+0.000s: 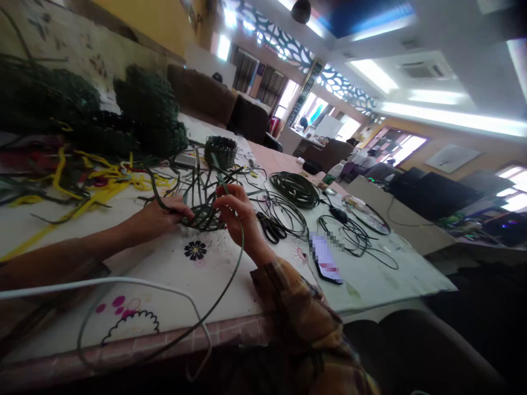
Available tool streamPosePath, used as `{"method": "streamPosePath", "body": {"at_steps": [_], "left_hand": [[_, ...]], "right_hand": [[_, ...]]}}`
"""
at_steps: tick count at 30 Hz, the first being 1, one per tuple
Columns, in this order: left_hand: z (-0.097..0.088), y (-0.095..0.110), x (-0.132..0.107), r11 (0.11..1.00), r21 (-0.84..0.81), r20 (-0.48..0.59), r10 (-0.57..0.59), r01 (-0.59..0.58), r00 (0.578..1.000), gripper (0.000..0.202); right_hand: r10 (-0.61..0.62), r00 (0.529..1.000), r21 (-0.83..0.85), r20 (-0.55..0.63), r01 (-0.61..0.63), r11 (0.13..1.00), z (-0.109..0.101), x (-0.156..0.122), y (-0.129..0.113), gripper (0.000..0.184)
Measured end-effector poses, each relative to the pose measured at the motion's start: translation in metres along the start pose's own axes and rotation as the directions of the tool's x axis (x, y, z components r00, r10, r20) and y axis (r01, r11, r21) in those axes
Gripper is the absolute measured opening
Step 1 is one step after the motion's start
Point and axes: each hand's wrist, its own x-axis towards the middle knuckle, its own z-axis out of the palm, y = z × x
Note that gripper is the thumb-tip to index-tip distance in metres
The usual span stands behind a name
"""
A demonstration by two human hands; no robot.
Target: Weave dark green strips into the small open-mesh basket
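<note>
A partly woven piece of dark green flat strips (208, 218) lies on the table, its loose strips sticking up and outward. My left hand (168, 213) holds its left edge, fingers closed on the weave. At the right side of the piece, my right hand (236, 211) is closed with thumb and fingers pinched on a green strip (237, 241). That long strip loops down past the table's front edge and back to the left. Just behind stands a small dark green woven basket (221, 151). The fingertips are partly hidden among the strips.
Black scissors (272, 227), a coil of green strip (295, 189) and a phone (326, 258) lie to the right. Yellow strips (102, 189) and several dark woven baskets (144, 104) crowd the left. A white cable (123, 280) crosses in front. Other people are far back.
</note>
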Motion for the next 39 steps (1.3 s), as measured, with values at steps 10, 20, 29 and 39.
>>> {"method": "streamPosePath", "body": {"at_steps": [10,20,29,39], "left_hand": [[0.002,0.001,-0.005,0.999,-0.027,0.009,0.019,-0.018,1.0,0.027],[0.009,0.016,-0.008,0.999,-0.036,-0.011,0.02,-0.021,1.0,0.034],[0.013,0.02,-0.012,0.998,-0.06,-0.161,0.023,-0.034,0.987,0.032],[0.014,0.033,-0.012,0.996,-0.071,-0.075,0.039,-0.045,0.996,0.031]], "right_hand": [[0.009,1.0,-0.285,0.025,-0.001,0.959,0.015,-0.006,0.006,0.016],[0.032,0.999,-0.225,0.017,-0.028,0.974,0.018,-0.008,0.007,0.015],[0.08,0.997,-0.27,0.012,-0.074,0.96,0.019,-0.008,0.002,0.016],[0.232,0.97,-0.075,0.071,-0.227,0.971,0.024,-0.009,0.013,0.013]]}}
